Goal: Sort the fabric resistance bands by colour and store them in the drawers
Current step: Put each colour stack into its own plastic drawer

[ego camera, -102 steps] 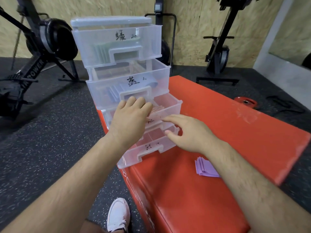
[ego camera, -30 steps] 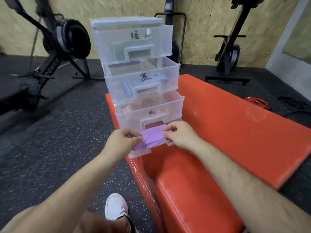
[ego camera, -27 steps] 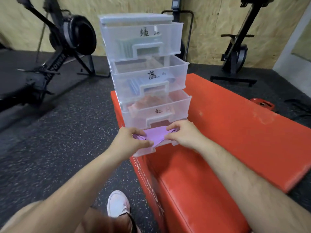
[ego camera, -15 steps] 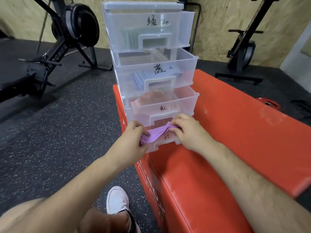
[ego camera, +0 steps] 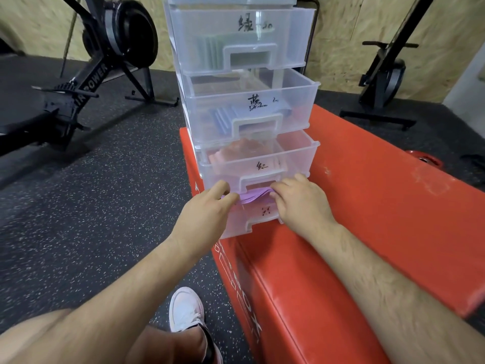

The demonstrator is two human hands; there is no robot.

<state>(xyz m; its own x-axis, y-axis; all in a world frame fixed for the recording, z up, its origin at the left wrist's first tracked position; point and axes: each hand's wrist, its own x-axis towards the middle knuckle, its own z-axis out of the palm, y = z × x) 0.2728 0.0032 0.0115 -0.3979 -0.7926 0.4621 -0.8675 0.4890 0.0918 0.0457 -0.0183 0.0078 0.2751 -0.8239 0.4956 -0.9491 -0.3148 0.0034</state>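
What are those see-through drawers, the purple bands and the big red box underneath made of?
The drawers look like frosted translucent plastic: their contents show through the walls. The purple bands seem thin and soft, bending in layers; probably fabric, though the weave is too blurred to see. The red box looks like padded vinyl or similar: smooth, faintly shiny, with rounded edges and pale scuffs.

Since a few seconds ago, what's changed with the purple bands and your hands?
The purple bands left the red box top, where they lay right of the drawers. The left hand and right hand now pinch the stack, one at each end, easing it into the open bottom drawer. Unchanged: that drawer stays pulled out; the three upper drawers keep their contents.
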